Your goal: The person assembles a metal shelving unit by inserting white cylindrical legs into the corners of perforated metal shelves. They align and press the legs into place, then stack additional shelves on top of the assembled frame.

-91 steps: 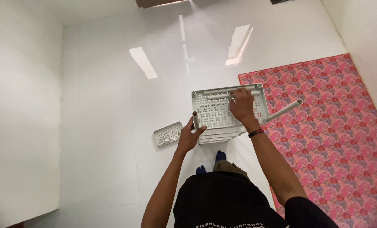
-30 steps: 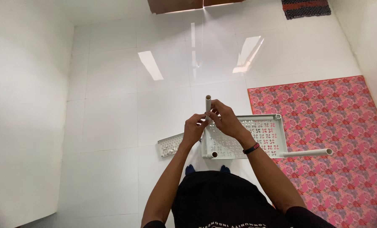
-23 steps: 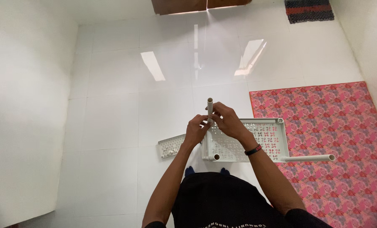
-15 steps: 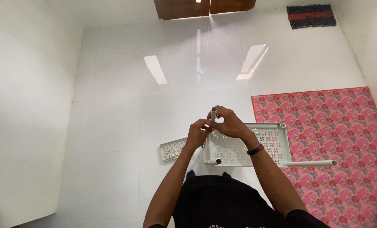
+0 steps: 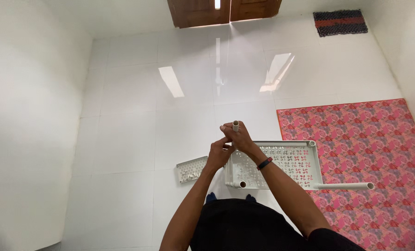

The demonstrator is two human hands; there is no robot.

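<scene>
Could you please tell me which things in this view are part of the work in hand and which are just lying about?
In hand: white tube, gripped by the right hand with the left hand alongside; perforated white shelf tray with its side tube.

Lying about: small white perforated panel, pink patterned mat, dark doormat.

Bright, sharp, window glare on floor (image 5: 170, 81)

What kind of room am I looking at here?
Probably a room in a home, not a workshop: glossy white tiled floor, a pink patterned mat, a wooden door with a small dark doormat nearby. Both hands work standing over a white perforated plastic shelf.
</scene>
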